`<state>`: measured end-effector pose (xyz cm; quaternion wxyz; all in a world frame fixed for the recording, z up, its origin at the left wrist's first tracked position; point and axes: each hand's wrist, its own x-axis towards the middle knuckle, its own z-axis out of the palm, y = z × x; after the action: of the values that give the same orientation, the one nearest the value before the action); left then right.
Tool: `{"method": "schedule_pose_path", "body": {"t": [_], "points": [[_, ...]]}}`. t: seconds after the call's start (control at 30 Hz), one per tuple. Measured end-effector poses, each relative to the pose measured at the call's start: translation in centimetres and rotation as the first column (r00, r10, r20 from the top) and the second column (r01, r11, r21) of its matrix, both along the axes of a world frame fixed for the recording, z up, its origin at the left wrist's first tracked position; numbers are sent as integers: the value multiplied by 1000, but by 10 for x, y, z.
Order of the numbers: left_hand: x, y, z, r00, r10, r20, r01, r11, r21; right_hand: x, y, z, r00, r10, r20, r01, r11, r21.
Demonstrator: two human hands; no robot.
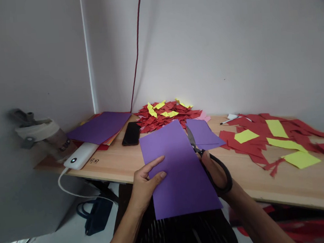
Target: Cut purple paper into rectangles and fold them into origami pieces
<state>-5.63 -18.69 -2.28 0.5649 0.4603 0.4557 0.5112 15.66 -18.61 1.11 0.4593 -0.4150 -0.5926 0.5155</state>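
A purple sheet of paper (181,180) is held up in front of me, over the table's front edge and my lap. My left hand (148,179) grips its left side, with thumb and forefinger on the front face and the other fingers hidden behind. In my right hand (215,169) is a pair of scissors (220,173) with black handles. Their blades are at the sheet's upper right edge and point up and away from me. Just behind the blades, cut purple pieces (204,133) lie on the table.
Folded red and yellow papers (167,115) are heaped by the wall. Red and yellow cut pieces (254,140) spread over the right side with a pen (230,120). At left are a phone (131,133), a white power bank (81,155), stacked coloured sheets (101,126) and a cup (50,139).
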Motion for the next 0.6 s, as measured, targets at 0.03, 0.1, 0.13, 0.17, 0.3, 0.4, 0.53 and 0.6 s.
{"method": "schedule_pose_path", "body": {"t": [0.03,0.1,0.13,0.17,0.3,0.4,0.53,0.6], "points": [[0,0,0,1000,-1,1,1,1000,1,-1,-1,1,1000,-2,-8,2,1000,-3],[0,0,0,1000,-11,7,11,1000,3,-3,-2,2,1000,-8,-9,8,1000,-10],[0,-1,0,1000,-16,10,16,1000,6,-3,-2,1,1000,-15,-6,15,1000,-12],[0,-1,0,1000,-19,13,18,1000,9,-3,-2,0,1000,-23,-1,23,1000,-14],[1,-1,-1,1000,-19,11,19,1000,9,-1,0,-8,996,-92,11,92,995,-35],[1,-1,-1,999,-29,13,29,1000,-7,1,1,-13,994,-111,25,112,993,-41],[1,-1,-2,1000,-16,-3,16,1000,7,7,2,-17,993,-91,75,93,996,-13],[0,0,-2,1000,-13,-23,14,1000,16,10,3,-20,986,-124,115,119,992,49]]}}
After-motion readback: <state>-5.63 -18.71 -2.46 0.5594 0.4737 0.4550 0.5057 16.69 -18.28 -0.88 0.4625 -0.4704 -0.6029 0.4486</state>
